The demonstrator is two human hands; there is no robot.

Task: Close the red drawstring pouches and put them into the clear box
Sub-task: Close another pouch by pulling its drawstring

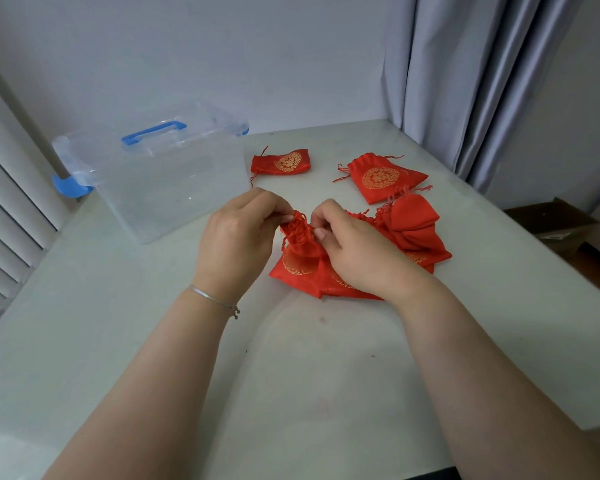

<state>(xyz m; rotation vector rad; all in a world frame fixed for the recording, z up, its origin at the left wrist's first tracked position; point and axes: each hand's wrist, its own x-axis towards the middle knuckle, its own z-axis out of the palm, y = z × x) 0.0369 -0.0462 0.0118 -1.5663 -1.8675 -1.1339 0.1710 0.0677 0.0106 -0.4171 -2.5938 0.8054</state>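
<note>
Left hand [238, 237] and right hand [355, 251] pinch gathered mouth of red pouch [300, 249] at frame centre, between fingertips; clear box [174, 188] upper left, apart.

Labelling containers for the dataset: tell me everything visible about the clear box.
The clear box is a see-through plastic tub, seemingly lying on its side, with its blue carry handle showing at the top. Blue latches show at its left and far right. No pouches appear inside. It rests on the pale table, at its far left, near the wall. Neither hand touches it; the nearest pouch lies just to its right.
</note>
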